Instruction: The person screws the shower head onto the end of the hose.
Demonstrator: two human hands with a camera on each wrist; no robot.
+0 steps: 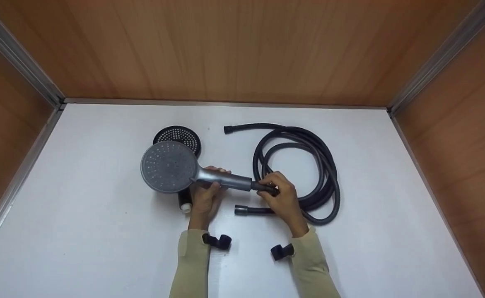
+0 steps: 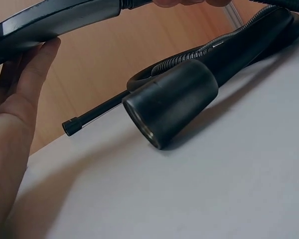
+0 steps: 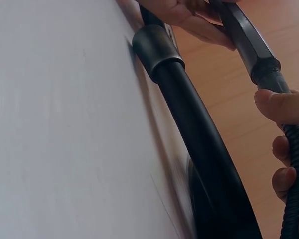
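A grey hand shower (image 1: 228, 181) is held off the table by its handle in my left hand (image 1: 204, 203), its round spray face turned up at the left. My right hand (image 1: 283, 199) pinches the end of a ribbed shower hose (image 3: 297, 149) against the handle's end. Handle and hose end stand in line and meet, though the right wrist view does not show how far they are joined. Beneath the grey one lies a black hand shower (image 1: 185, 134), partly hidden, with a white tip on its handle.
Dark hose lies coiled (image 1: 329, 165) on the white table (image 1: 101, 248) at the right. One loose end (image 1: 228, 129) points left at the back, and a wider conical end (image 1: 241, 210) lies nearer. Wooden panels (image 1: 234, 49) wall the back and sides.
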